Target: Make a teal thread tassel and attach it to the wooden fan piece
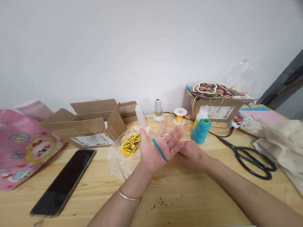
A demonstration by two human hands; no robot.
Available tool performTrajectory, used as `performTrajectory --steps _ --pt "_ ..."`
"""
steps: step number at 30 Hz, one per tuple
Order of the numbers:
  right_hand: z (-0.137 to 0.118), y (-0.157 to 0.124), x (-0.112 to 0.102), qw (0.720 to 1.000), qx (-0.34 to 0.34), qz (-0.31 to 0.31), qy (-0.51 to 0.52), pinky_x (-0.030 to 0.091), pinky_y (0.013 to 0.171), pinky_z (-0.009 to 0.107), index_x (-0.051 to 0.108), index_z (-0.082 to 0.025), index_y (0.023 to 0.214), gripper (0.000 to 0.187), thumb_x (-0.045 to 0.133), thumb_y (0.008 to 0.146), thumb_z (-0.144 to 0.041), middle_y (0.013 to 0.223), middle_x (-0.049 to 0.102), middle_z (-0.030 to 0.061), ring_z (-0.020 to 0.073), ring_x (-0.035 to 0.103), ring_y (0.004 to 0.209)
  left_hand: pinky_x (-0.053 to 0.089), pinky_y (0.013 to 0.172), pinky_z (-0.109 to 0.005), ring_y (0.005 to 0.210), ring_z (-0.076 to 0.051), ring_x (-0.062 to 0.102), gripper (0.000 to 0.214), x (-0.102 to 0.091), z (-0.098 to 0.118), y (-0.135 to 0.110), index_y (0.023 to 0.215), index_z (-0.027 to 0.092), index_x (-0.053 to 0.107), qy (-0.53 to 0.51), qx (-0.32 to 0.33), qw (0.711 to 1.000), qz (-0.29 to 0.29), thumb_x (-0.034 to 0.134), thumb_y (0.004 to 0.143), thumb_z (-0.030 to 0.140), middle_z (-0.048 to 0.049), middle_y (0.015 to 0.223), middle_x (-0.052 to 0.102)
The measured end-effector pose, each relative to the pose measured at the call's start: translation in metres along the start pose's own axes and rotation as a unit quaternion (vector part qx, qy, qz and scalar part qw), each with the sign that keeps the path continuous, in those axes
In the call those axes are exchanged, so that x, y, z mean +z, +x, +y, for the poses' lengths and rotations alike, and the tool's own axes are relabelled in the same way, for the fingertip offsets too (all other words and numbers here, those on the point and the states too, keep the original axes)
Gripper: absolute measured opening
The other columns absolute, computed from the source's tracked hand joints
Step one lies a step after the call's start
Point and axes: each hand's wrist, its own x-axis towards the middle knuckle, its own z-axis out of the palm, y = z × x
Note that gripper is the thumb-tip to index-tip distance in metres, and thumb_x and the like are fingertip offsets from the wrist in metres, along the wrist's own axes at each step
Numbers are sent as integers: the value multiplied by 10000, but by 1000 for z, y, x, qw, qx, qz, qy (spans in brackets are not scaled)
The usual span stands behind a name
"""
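My left hand [155,150] is held palm up above the table, fingers spread and slightly blurred. A band of teal thread [160,150] lies across its palm. Close behind the left fingers is my right hand [193,155], back upward and fingers curled in. Its fingertips are mostly hidden, so whatever they pinch does not show. Just beyond the right hand stands a cone of teal thread [201,131]. Left of my left hand, a clear plastic bag [118,162] holds a tangle of yellow cord [130,145].
Black scissors [245,156] lie right, beside cream cloth [290,147]. A phone [65,182] and pink bag [28,147] are left. An open cardboard box [88,127], white spool [158,109], yellow-thread spool [180,117] and filled box [214,110] line the wall.
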Motion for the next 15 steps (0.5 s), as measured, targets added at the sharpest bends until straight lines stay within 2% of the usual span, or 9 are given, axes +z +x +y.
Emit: performTrajectory --steps 2,6,12,15 --pt "-6 0 0 996 -36 -4 -83 231 464 209 618 -205 892 251 381 855 -278 755 628 31 104 501 586 285 946 -404 1161 -248 416 756 -1 6 4 1272 290 337 8 92 993 74 204 675 735 -85 1284 433" --pt "-20 -2 -6 973 -90 25 -211 150 433 228 592 -183 700 235 407 836 -235 616 568 -10 75 423 487 349 902 -407 1158 -255 414 726 -10 13 7 1274 286 321 14 138 980 141 289 683 707 -101 1327 364" --pt "-28 -8 -16 949 -167 122 -237 146 449 241 549 -173 635 255 405 843 -208 558 486 -30 62 345 474 369 877 -384 1098 -235 462 688 -14 2 6 1238 292 367 18 99 983 156 339 680 692 -101 1253 441" --pt "-23 -11 -20 948 -175 134 -230 183 475 233 581 -187 701 222 416 848 -196 611 514 -21 67 390 537 377 846 -362 1002 -213 514 672 -11 -13 6 1215 256 406 15 8 988 153 320 700 680 -89 1141 526"
